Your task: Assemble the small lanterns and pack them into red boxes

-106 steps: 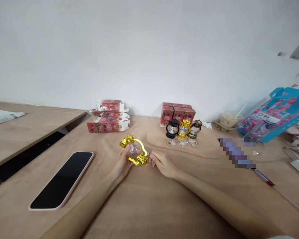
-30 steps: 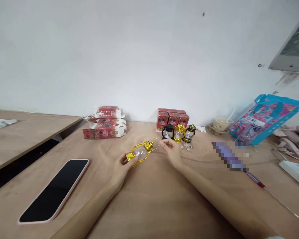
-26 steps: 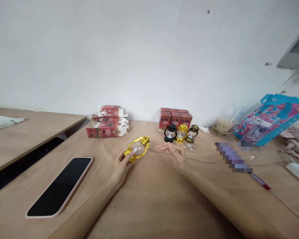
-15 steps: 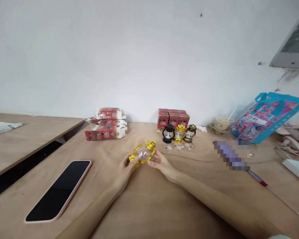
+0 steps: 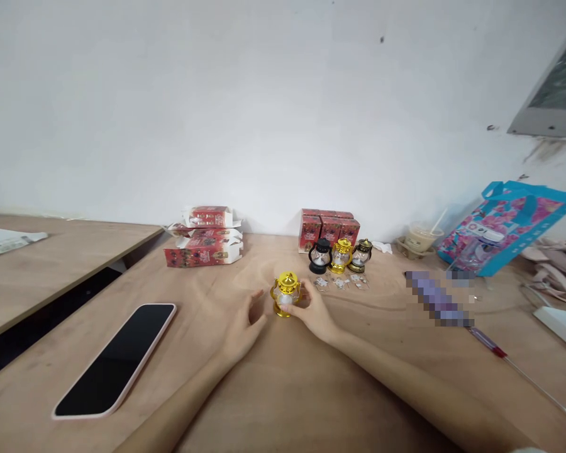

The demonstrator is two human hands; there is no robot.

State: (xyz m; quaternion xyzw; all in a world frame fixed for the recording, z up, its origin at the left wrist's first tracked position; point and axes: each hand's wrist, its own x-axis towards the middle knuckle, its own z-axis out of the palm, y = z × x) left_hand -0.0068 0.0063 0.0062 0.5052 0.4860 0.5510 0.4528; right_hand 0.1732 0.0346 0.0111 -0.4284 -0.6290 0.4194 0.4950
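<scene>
Right hand (image 5: 317, 314): curled around the right side of the gold lantern, thumb in front, fingers mostly hidden behind; probably a steadying grip, since the base looks to rest on wood.
Left hand (image 5: 246, 322): a wide, loose C, thumb parted from fingers, holding nothing; just beside the lantern's left, a curve that would suit its round body.
Table (image 5: 273, 402): bare wood between the forearms, giving both hands room at the centre.
Shopping bag (image 5: 507, 217): leans at the far right, likely propped by what is behind it (contents not visible).
Phone (image 5: 116, 360): flat, screen up, left of the left forearm; out of the hands' way.
Unfolded cartons (image 5: 202, 255): loosely stacked on the left near the wall, flaps out.
Standing cartons (image 5: 309, 228): grouped upright by the wall, apparently to save space.
Gold lantern (image 5: 287, 284): upright, mid-table, between the hands; its flat base probably makes it stable.
Black lantern (image 5: 319, 258), second gold lantern (image 5: 342, 255), bronze lantern (image 5: 361, 257): upright in a row before the standing cartons, seemingly sorted by colour.
Wire and white pieces (image 5: 339, 282): small clusters in front of that row, presumably one per lantern (too small to count).
</scene>
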